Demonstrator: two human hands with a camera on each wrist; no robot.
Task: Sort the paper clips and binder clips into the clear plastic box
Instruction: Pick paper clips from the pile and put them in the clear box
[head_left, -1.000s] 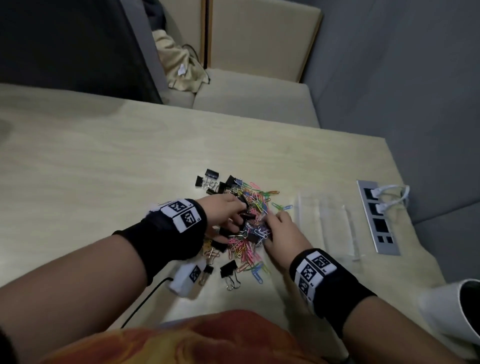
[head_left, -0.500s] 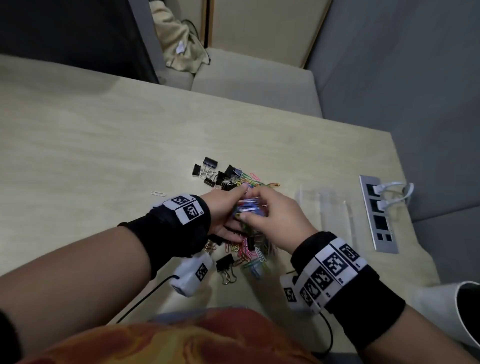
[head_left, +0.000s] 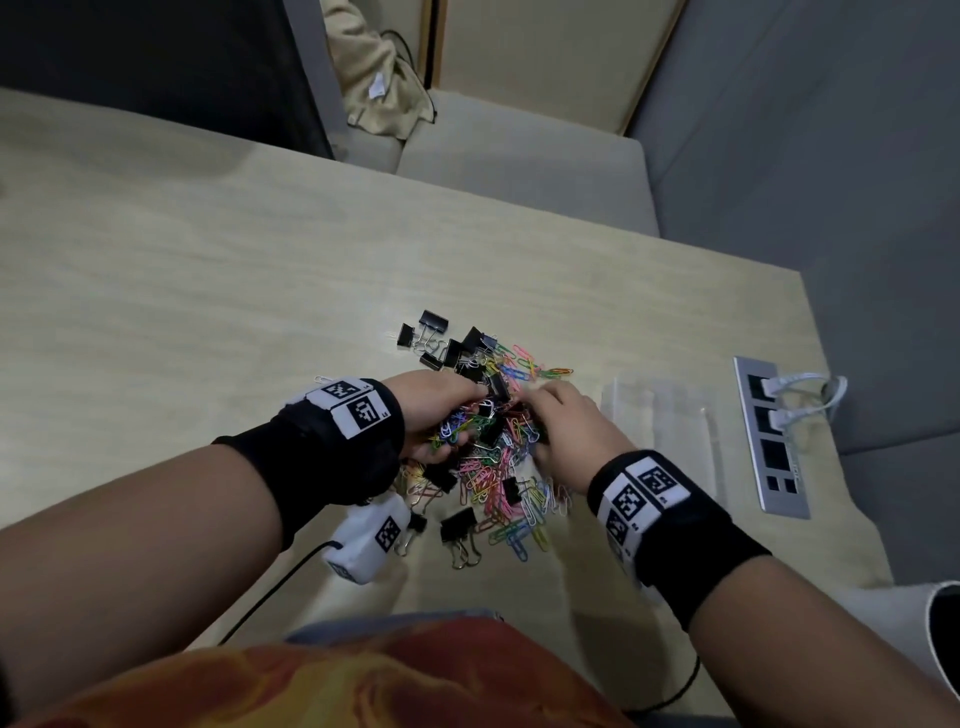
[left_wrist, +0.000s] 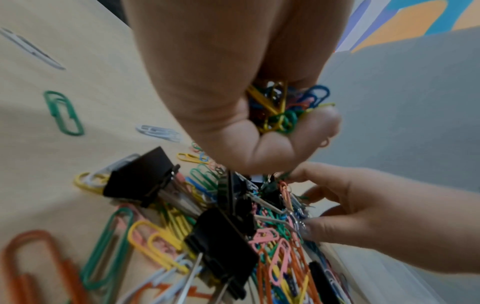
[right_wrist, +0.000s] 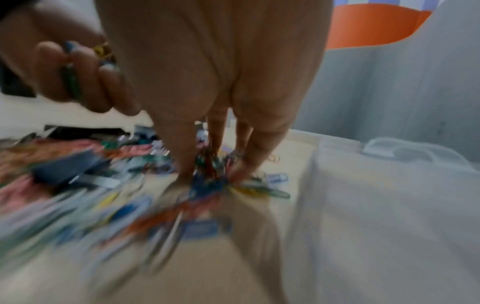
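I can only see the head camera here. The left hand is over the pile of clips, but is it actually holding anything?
Observer: Yes. The left wrist view shows the left hand curled round a bunch of coloured paper clips.
Operator: And the right hand, has it picked something up?
Observer: In the left wrist view the right hand has its fingertips in the pile, pinching at tangled clips there. The right wrist view is too blurred to add more.
Operator: Is the clear box close to it?
Observer: The right wrist view shows the clear plastic box just beside that hand, on its right, on the table.
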